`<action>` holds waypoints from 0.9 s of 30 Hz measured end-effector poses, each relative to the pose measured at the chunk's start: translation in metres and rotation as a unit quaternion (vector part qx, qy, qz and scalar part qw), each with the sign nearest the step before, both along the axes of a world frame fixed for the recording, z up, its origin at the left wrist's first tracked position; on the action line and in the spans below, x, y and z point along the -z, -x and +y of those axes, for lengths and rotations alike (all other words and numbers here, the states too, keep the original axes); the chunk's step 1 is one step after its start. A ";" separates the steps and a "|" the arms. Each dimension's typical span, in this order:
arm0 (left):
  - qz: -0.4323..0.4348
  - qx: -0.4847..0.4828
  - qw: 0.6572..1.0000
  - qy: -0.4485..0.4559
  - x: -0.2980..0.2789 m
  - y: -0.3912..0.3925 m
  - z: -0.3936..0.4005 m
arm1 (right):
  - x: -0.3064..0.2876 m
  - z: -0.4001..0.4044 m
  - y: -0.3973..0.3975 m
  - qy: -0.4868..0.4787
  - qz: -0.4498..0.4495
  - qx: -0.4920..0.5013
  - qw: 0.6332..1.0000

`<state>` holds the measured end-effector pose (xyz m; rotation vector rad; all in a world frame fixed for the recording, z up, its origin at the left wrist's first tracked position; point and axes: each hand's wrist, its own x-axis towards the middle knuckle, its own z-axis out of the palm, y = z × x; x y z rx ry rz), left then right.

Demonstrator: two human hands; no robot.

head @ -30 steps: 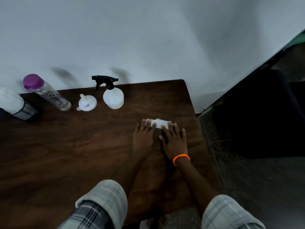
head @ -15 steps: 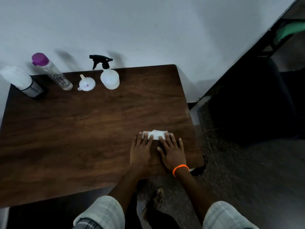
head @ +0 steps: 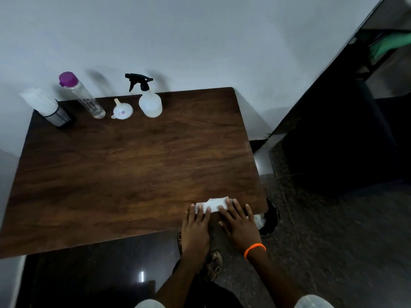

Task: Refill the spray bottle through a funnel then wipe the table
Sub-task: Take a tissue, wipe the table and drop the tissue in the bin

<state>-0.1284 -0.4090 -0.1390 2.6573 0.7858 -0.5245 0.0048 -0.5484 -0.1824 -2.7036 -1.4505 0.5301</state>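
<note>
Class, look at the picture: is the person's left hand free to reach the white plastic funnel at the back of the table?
Probably yes: bare wooden table lies between the left hand and the white plastic funnel, though it now presses the folded white cloth.

The room around me is dim and bluish. Soft blurred shadows smear the wall [head: 178, 36] behind the bottles. A small glare spot shines on the dark floor [head: 142, 275] below me. Wide-angle distortion bends the table [head: 133, 165] edges; the far right is blurred.
</note>
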 end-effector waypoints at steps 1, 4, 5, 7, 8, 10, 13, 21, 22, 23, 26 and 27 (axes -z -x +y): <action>0.001 0.002 1.000 0.003 0.000 -0.003 -0.005 | 0.000 -0.006 -0.002 0.005 -0.002 0.001 1.000; 0.004 0.013 1.000 0.016 0.002 -0.017 -0.015 | -0.004 -0.020 -0.010 0.020 0.002 0.020 1.000; 0.003 0.017 1.000 0.020 0.002 -0.022 -0.015 | -0.006 -0.022 -0.014 0.025 0.003 0.028 0.999; -0.002 0.025 0.999 0.022 0.003 -0.033 -0.015 | -0.010 -0.024 -0.023 0.039 0.011 0.044 0.998; -0.005 0.029 0.999 0.019 0.003 -0.040 -0.014 | -0.011 -0.023 -0.028 0.043 0.016 0.052 0.998; -0.001 0.025 0.999 0.022 0.001 -0.058 -0.008 | -0.015 -0.017 -0.041 0.045 0.022 0.067 0.997; -0.008 0.026 0.999 0.024 -0.003 -0.086 0.005 | -0.019 0.002 -0.062 0.046 0.021 0.086 0.995; -0.030 0.003 0.999 0.017 -0.002 -0.164 0.067 | -0.026 0.077 -0.132 0.049 0.023 0.124 0.991; -0.033 0.007 0.999 0.012 -0.001 -0.173 0.076 | -0.026 0.087 -0.142 0.045 0.023 0.127 0.991; -0.038 0.007 0.999 0.007 -0.002 -0.181 0.084 | -0.026 0.096 -0.150 0.040 0.023 0.128 0.991; -0.049 0.005 0.999 0.001 -0.003 -0.209 0.114 | -0.023 0.127 -0.178 0.021 0.018 0.127 0.992; -0.044 0.009 0.999 -0.007 -0.003 -0.219 0.125 | -0.022 0.138 -0.187 0.016 0.017 0.126 0.992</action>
